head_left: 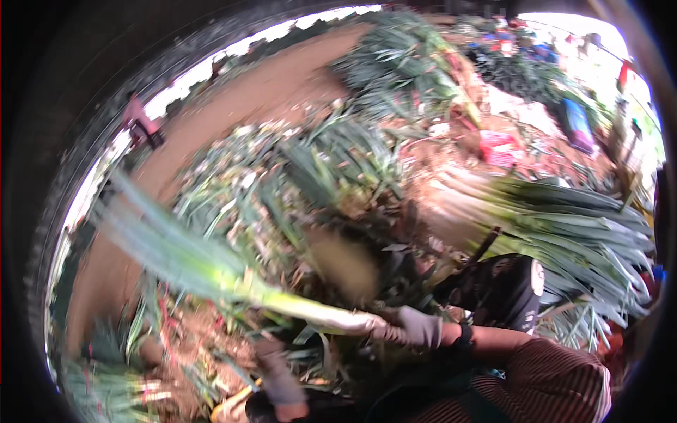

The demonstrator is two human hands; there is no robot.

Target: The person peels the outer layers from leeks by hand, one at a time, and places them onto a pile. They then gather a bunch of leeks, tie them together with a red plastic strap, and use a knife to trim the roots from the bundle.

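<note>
My right hand (419, 327), in a grey glove with a dark band at the wrist, is closed round the pale root end of a large leek (303, 306). The leek slants up and away to the left, and its broad green leaves (176, 247) are smeared by motion. My left hand (278, 377), also gloved, is low and left of the right hand, below the leek and apart from it. Its fingers are too blurred to read. Loose leek leaves (345, 162) lie in a heap beyond my hands.
Leeks with white stems (522, 218) are stacked at my right, beyond my knee (501, 285). Another leek pile (402, 67) lies farther back, near a red basket-like thing (501, 148). A person in pink (141, 120) is at the far left. A blurred tan shape (342, 264) is unclear.
</note>
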